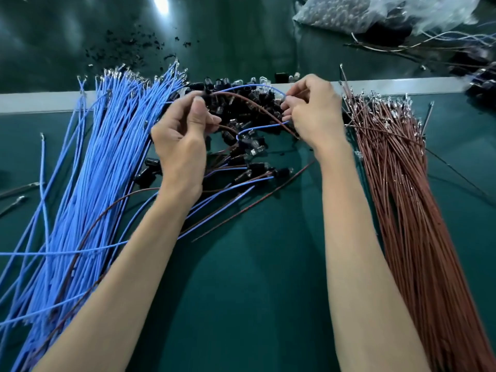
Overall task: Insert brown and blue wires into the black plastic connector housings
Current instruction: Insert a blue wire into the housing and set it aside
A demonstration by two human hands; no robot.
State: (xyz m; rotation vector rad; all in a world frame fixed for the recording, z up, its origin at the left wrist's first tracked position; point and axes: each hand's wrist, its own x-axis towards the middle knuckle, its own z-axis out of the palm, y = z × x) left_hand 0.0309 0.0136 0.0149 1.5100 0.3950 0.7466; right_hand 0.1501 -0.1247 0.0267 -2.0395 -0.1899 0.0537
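Observation:
My left hand (182,135) pinches a black connector housing (205,98) between thumb and fingers above the table. From that housing a brown wire (252,104) and a blue wire (252,87) arch over to my right hand (314,111), whose curled fingers hold both. Under my hands lies a pile of black housings (241,122), some with wires in them. A thick bundle of blue wires (102,167) lies on the left, a bundle of brown wires (402,189) on the right.
The green mat (255,291) covers the table; a grey strip (40,102) crosses it behind the piles. Clear plastic bags (375,12) of parts sit at the back right, with loose wires (416,45) beside them. Black scraps (126,47) are scattered at the back left.

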